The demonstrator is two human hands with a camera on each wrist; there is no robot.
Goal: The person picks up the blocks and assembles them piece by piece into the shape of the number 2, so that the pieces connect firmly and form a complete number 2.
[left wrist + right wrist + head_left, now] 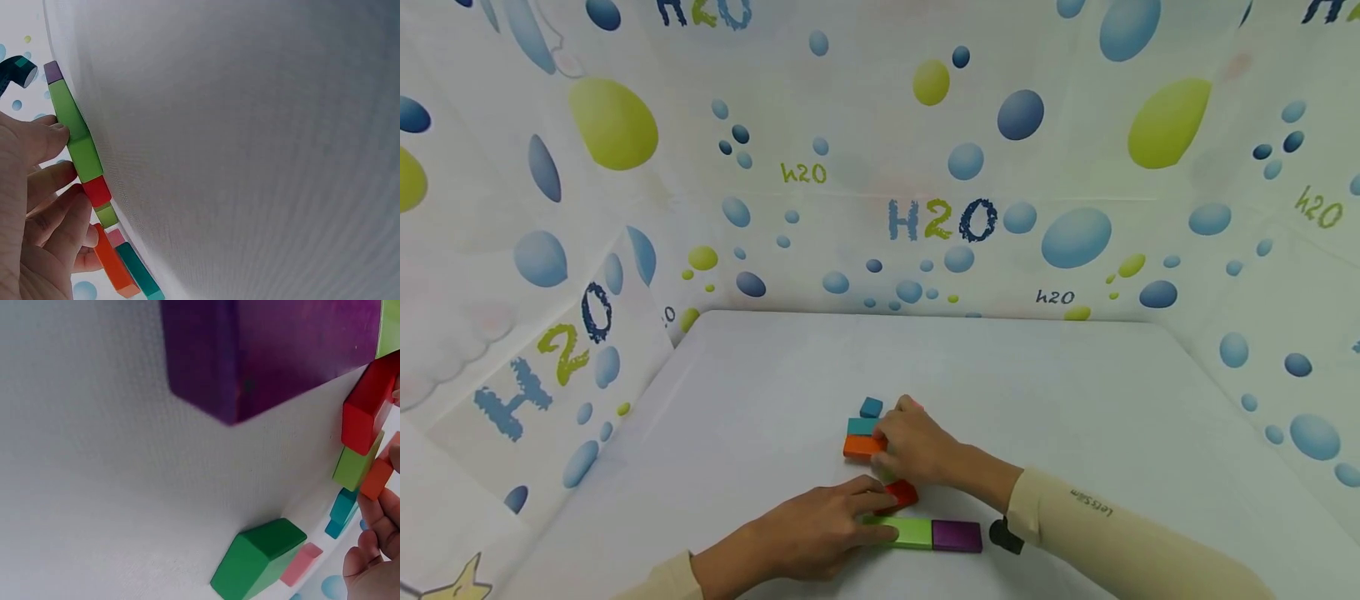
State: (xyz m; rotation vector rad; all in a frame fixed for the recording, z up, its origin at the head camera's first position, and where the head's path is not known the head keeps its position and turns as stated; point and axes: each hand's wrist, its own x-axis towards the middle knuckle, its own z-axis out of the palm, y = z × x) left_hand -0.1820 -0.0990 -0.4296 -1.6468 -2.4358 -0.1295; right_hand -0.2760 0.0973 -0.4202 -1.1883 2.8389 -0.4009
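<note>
Several coloured blocks lie on the white table [760, 392]. My left hand [880, 512] lies flat with its thumb against the long light green block [910, 532] and its fingers touching the red block [901, 493]. A purple block [957, 536] butts against the green one's right end. Further back, my right hand [887, 442] pinches the right end of the orange block [859, 447], which lies beside a teal block [860, 426]. A small blue block [871, 407] sits just behind. In the right wrist view a dark green block [259, 556] and a pink block [301, 562] lie past the row.
Curtains printed with bubbles [925, 167] wall the table on the left, back and right. The white surface stretches bare around the blocks, widest toward the back and the left. A small lime green block [353, 465] sits between the red and orange ones.
</note>
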